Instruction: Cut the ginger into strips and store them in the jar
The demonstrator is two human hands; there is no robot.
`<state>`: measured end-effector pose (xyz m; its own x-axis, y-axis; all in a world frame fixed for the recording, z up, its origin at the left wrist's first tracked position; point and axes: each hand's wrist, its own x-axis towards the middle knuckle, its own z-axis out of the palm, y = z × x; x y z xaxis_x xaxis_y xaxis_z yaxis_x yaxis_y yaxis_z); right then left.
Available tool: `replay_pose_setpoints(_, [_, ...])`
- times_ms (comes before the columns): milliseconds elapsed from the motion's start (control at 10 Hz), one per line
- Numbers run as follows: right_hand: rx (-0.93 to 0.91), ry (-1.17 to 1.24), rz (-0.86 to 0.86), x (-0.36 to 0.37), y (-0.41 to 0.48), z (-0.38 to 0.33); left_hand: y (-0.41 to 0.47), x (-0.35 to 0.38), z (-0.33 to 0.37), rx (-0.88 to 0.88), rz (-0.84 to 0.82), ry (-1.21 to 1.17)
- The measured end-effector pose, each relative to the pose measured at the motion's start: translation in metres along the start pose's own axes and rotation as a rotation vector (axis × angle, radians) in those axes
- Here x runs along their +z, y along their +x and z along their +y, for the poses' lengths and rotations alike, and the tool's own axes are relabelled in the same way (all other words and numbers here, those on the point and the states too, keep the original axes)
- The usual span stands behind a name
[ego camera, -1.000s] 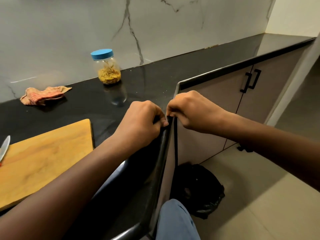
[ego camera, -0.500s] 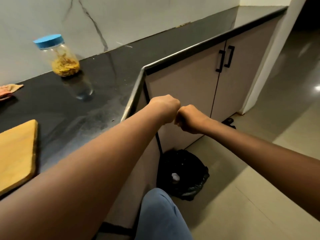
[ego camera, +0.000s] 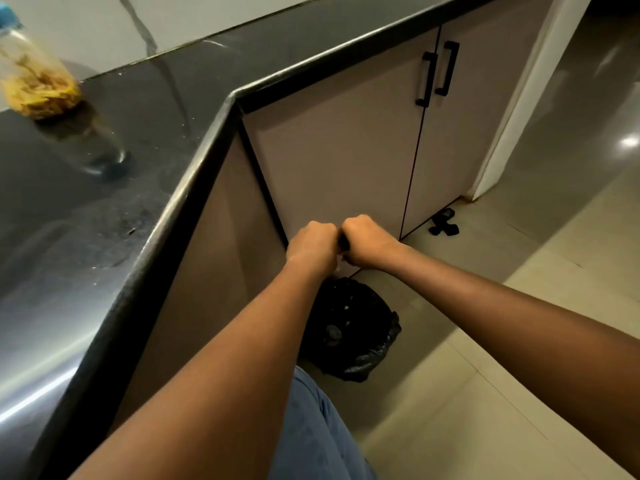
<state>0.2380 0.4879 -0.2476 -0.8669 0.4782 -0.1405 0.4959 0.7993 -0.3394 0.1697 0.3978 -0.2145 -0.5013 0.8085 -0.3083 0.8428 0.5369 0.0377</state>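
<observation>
Since the jar (capped, yellow strips inside) stands on the countertop, cutting and storing look done, and you hold your left hand and right hand clenched, knuckles touching, over the bin bag, any contents hidden.

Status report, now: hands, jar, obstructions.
Fisted together above bin bag: left hand, right hand; contents unseen. On counter: jar, lid on, ginger strips inside. Nothing blocking it.

Left hand and right hand bare; leg in blue trousers
</observation>
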Motion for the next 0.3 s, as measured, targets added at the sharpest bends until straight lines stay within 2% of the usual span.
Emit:
replay_pose_setpoints(100, [-0.021,0.015,-0.026,0.0049,-0.001,0.0041,-0.0005,0.0048,0.0003,-0.03,0.059,0.034])
replay_pose_setpoints(300, [0.016,0.027,0.031,0.0063,0.0035,0.0076,-0.0055,0.0087,0.001,0.03,-0.044,0.057])
